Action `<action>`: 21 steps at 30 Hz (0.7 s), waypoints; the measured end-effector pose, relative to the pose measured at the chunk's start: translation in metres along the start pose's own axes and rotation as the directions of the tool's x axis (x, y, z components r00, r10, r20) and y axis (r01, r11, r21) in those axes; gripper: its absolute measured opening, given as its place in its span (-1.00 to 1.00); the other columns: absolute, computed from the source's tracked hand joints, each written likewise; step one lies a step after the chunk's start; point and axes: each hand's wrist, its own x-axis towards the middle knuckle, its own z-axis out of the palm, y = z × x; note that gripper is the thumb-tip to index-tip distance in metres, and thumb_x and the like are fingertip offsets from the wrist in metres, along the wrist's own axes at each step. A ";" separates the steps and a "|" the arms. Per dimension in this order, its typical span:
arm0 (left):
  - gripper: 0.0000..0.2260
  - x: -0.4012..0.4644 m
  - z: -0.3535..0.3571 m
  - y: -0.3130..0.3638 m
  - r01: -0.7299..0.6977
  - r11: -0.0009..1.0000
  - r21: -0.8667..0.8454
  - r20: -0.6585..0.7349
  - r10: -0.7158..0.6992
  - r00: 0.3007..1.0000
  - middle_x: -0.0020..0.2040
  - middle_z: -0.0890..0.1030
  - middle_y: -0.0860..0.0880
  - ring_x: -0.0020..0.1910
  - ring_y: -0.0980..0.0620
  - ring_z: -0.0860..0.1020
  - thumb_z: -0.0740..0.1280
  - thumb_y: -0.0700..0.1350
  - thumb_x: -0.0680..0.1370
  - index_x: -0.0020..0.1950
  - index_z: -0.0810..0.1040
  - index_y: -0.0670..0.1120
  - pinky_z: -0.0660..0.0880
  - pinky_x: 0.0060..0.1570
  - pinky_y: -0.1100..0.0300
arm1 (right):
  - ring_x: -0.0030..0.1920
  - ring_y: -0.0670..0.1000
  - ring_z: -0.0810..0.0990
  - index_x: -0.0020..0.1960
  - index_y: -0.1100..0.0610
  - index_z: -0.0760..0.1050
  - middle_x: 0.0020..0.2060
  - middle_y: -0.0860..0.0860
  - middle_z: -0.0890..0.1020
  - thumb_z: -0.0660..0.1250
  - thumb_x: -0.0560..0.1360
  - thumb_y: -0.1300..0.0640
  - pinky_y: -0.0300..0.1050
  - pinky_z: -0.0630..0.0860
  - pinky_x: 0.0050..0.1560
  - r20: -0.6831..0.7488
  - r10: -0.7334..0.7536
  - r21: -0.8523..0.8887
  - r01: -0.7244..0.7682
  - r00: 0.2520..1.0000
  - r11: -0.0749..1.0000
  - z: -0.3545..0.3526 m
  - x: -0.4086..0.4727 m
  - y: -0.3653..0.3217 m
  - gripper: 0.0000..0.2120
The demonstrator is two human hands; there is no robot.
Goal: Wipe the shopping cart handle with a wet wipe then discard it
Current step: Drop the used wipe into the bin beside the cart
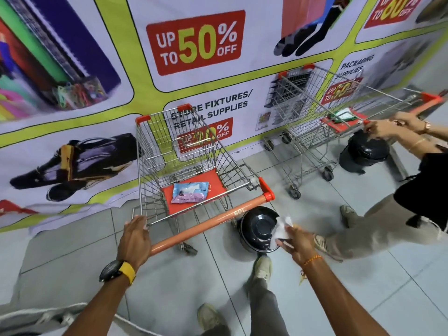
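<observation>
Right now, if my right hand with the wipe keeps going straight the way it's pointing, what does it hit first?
Most likely the black bin lid: the right hand holds the wet wipe just over its edge, though the height of the gap is unclear.

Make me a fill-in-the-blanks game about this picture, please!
1. The left hand grips the long orange cart handle at its ____ end.
2. The right hand holds a crumpled ____ wet wipe.
3. The wipe is over the round ____ lidded bin.
4. The pale blue wipes packet lies on the cart's ____ seat flap.

Answers: left; white; black; red
</observation>
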 end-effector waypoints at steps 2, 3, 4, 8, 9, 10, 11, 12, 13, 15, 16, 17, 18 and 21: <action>-0.66 -0.002 -0.002 0.005 0.051 0.999 -0.014 -0.005 -0.051 0.999 0.30 0.50 -0.32 0.30 -0.36 0.42 0.19 -0.28 0.58 0.35 0.42 -0.22 0.39 0.29 -0.22 | -0.16 0.12 0.62 0.10 0.19 0.53 -0.05 0.17 0.59 0.32 0.58 0.28 -0.11 0.67 -0.38 0.010 -0.048 0.033 0.048 0.999 0.998 -0.010 0.000 0.006 -0.89; -0.66 -0.003 -0.003 0.009 0.070 0.997 -0.020 -0.013 -0.070 0.997 0.29 0.51 -0.31 0.26 -0.37 0.44 0.20 -0.26 0.58 0.36 0.40 -0.19 0.45 0.19 -0.23 | -0.17 0.10 0.61 0.08 0.22 0.53 -0.03 0.19 0.57 0.31 0.58 0.31 -0.17 0.65 -0.40 -0.006 -0.064 0.054 0.065 0.998 0.996 -0.015 0.002 0.007 -0.90; -0.65 -0.005 -0.004 0.012 0.078 0.997 -0.025 -0.022 -0.079 0.997 0.27 0.51 -0.31 0.22 -0.38 0.47 0.20 -0.25 0.58 0.37 0.37 -0.18 0.48 0.12 -0.24 | -0.17 0.09 0.60 0.04 0.23 0.53 -0.03 0.21 0.56 0.32 0.57 0.34 -0.22 0.64 -0.41 -0.024 -0.083 0.065 0.084 0.996 0.994 -0.021 0.004 0.009 -0.92; -0.57 -0.005 -0.007 0.017 0.089 0.996 -0.017 -0.050 -0.090 0.995 0.24 0.53 -0.33 0.13 -0.42 0.51 0.24 -0.24 0.56 0.43 0.29 -0.17 0.52 0.02 -0.25 | -0.12 0.08 0.61 -0.06 0.31 0.55 0.00 0.26 0.59 0.34 0.54 0.36 -0.11 0.66 -0.04 -0.035 -0.032 0.051 0.034 0.999 0.998 -0.037 0.017 0.004 -0.97; -0.55 -0.006 -0.007 0.018 0.104 0.994 -0.015 -0.050 -0.105 0.993 0.24 0.53 -0.33 0.13 -0.42 0.52 0.25 -0.24 0.56 0.44 0.28 -0.16 0.52 0.01 -0.24 | -0.11 0.07 0.61 -0.09 0.33 0.54 -0.02 0.23 0.60 0.32 0.55 0.37 -0.05 0.60 0.11 -0.028 -0.021 0.052 0.022 0.999 0.998 -0.039 0.020 0.001 -0.95; -0.54 -0.006 -0.007 0.020 0.116 0.993 -0.010 -0.050 -0.116 0.992 0.25 0.53 -0.33 0.12 -0.42 0.52 0.25 -0.23 0.56 0.45 0.26 -0.15 0.52 0.01 -0.24 | -0.10 0.07 0.61 -0.10 0.34 0.54 -0.03 0.22 0.60 0.29 0.55 0.39 -0.01 0.55 0.21 -0.011 -0.029 0.053 0.029 1.000 0.998 -0.039 0.022 -0.002 -0.92; -0.53 -0.007 -0.007 0.020 0.120 0.993 -0.006 -0.052 -0.120 0.991 0.26 0.52 -0.33 0.11 -0.43 0.53 0.25 -0.22 0.56 0.46 0.25 -0.15 0.52 0.00 -0.24 | -0.08 0.09 0.61 -0.10 0.34 0.55 -0.03 0.23 0.61 0.27 0.55 0.41 0.00 0.53 0.25 0.008 -0.039 0.040 0.038 0.999 0.998 -0.040 0.024 -0.004 -0.90; -0.53 -0.006 -0.006 0.022 0.117 0.993 -0.003 -0.052 -0.117 0.992 0.27 0.52 -0.33 0.11 -0.43 0.53 0.26 -0.22 0.56 0.46 0.25 -0.16 0.52 0.00 -0.24 | -0.06 0.11 0.61 -0.09 0.33 0.56 -0.01 0.24 0.62 0.27 0.54 0.43 -0.02 0.55 0.21 0.021 -0.054 0.026 0.053 0.998 0.998 -0.039 0.023 -0.009 -0.89; -0.52 -0.006 -0.006 0.022 0.116 0.993 0.002 -0.048 -0.116 0.992 0.27 0.52 -0.33 0.10 -0.43 0.54 0.26 -0.22 0.56 0.46 0.24 -0.16 0.53 0.00 -0.24 | -0.06 0.11 0.61 -0.08 0.32 0.56 -0.02 0.23 0.63 0.26 0.54 0.42 -0.06 0.58 0.14 0.020 -0.068 0.007 0.068 0.997 0.998 -0.037 0.022 -0.012 -0.88; -0.50 -0.004 -0.004 0.021 0.124 0.992 0.015 -0.038 -0.124 0.992 0.26 0.52 -0.34 0.08 -0.43 0.55 0.27 -0.22 0.54 0.46 0.23 -0.15 0.53 0.00 -0.24 | -0.10 0.08 0.60 -0.05 0.27 0.59 -0.09 0.17 0.64 0.25 0.58 0.37 -0.07 0.64 0.03 -0.016 -0.088 -0.012 0.088 0.996 0.996 -0.037 0.025 -0.019 -0.85; -0.50 -0.004 -0.004 0.020 0.132 0.991 0.019 -0.034 -0.131 0.991 0.25 0.52 -0.35 0.06 -0.43 0.55 0.28 -0.22 0.54 0.46 0.23 -0.14 0.54 -0.01 -0.23 | -0.11 0.08 0.60 -0.01 0.25 0.59 -0.11 0.16 0.64 0.23 0.60 0.32 -0.01 0.65 0.01 -0.025 -0.093 -0.029 0.092 0.995 0.995 -0.036 0.028 -0.020 -0.84; -0.49 -0.003 -0.003 0.019 0.135 0.990 0.028 -0.032 -0.134 0.990 0.24 0.52 -0.35 0.04 -0.43 0.56 0.29 -0.22 0.53 0.46 0.23 -0.13 0.53 -0.02 -0.23 | -0.12 0.09 0.60 0.03 0.22 0.59 -0.11 0.16 0.63 0.23 0.61 0.30 0.05 0.65 0.01 -0.032 -0.095 -0.054 0.093 0.995 0.994 -0.037 0.034 -0.021 -0.85; -0.49 -0.002 -0.002 0.020 0.139 0.990 0.037 -0.026 -0.138 0.990 0.25 0.52 -0.35 0.04 -0.43 0.56 0.29 -0.22 0.53 0.46 0.23 -0.13 0.53 -0.01 -0.23 | -0.13 0.11 0.59 0.06 0.21 0.57 -0.10 0.18 0.62 0.25 0.60 0.30 0.06 0.66 -0.02 -0.041 -0.104 -0.059 0.101 0.994 0.993 -0.038 0.041 -0.022 -0.87; -0.51 -0.004 -0.004 0.023 0.149 0.986 0.070 -0.003 -0.149 0.989 0.24 0.52 -0.34 0.05 -0.42 0.56 0.28 -0.21 0.53 0.44 0.25 -0.11 0.52 0.00 -0.23 | -0.18 0.14 0.57 0.02 0.25 0.48 -0.14 0.20 0.54 0.30 0.55 0.38 -0.02 0.68 -0.19 -0.096 -0.164 -0.031 0.162 0.982 0.986 -0.035 0.053 -0.021 -0.91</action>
